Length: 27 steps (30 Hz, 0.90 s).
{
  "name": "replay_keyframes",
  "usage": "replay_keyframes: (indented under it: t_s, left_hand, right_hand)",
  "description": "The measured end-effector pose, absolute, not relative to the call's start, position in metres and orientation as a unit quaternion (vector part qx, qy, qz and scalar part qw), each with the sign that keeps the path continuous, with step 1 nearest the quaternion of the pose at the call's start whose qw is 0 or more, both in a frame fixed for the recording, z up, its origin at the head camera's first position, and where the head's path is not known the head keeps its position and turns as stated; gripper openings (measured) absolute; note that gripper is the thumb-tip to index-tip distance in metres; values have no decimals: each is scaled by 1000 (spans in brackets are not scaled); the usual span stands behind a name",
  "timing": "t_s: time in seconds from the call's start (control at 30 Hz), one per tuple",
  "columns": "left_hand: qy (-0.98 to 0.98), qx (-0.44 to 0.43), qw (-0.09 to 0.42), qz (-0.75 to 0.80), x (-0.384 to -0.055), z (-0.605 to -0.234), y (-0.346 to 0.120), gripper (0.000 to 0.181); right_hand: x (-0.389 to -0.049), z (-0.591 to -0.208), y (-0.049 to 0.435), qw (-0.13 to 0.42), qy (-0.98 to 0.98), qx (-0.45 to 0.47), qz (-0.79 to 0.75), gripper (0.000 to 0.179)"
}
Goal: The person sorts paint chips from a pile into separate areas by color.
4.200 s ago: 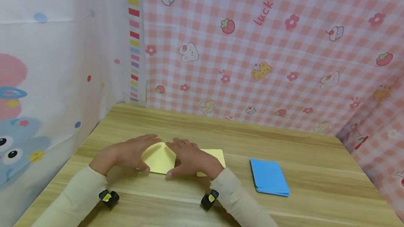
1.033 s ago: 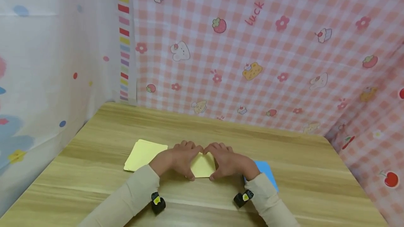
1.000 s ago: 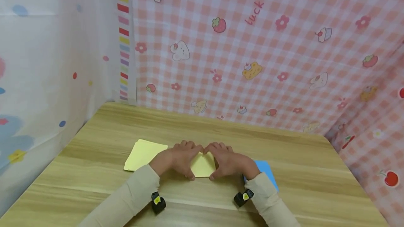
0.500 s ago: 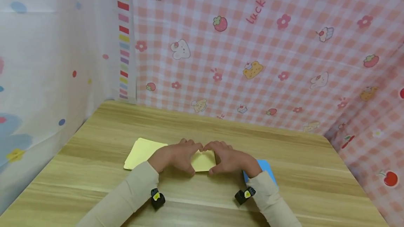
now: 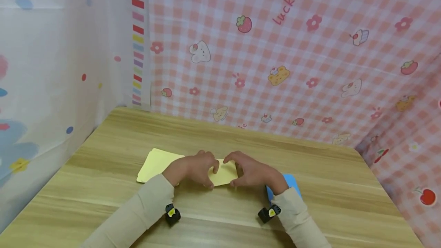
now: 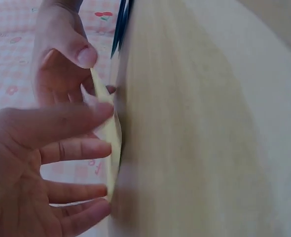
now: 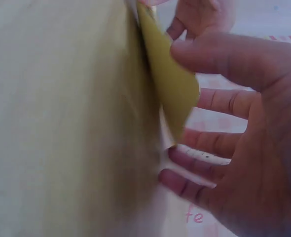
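Observation:
A yellow paper card (image 5: 224, 173) is between my two hands at the middle of the table, tilted in the right wrist view, one edge raised. My left hand (image 5: 196, 167) holds its left side, thumb and curled fingertips at its edges in the left wrist view. At the right side, my right hand (image 5: 255, 169) grips it with the thumb on the near edge and the index finger at the far edge. Left of the hands lies a stack of yellow cards (image 5: 156, 165), partly covered by my left wrist. Blue cards (image 5: 293, 183) lie under my right wrist, mostly hidden.
The wooden table (image 5: 220, 217) runs back to a pink checked cloth (image 5: 262, 53). A white cloth (image 5: 69, 68) hangs along the left side and more checked cloth (image 5: 410, 163) along the right. A black wrist camera (image 5: 172, 215) sits below my left wrist.
Both hands came rightward from the left yellow stack to the middle yellow card. In the last second the card's near edge has shifted away and tilted, and the index fingertips have parted.

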<state>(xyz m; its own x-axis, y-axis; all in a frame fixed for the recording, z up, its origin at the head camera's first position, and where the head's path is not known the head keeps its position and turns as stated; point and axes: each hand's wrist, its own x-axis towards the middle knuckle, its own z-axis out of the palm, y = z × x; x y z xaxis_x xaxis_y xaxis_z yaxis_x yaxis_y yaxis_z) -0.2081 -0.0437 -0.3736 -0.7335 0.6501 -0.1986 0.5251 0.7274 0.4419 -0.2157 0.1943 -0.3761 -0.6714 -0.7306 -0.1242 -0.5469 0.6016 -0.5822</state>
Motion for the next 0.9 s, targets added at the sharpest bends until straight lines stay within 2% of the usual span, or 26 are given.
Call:
replay_keyframes:
  t_s: [0.27,0.4,0.53,0.7,0.9]
  left_hand:
    - [922,335,134,140,-205,-383,-38,50]
    - [926,335,106,140,-206,-382,-36,53]
    - [921,342,103,153,-208,-375,-40,51]
    - [901,360,111,213,-210,-355,-60,48]
    - [881,374,94,274,-203,-317,-95,47]
  right_hand:
    - [-216,-387,194,156,884,-376,-228,53]
    - [-216,-387,193,151,886,-368,-237,51]
    - [-214,-386,193,142,893,-362,-228,52]
    - [-211,-375,189,88,898,-370,-219,53]
    - [-206,-339,170,22,885,-405,-229,55]
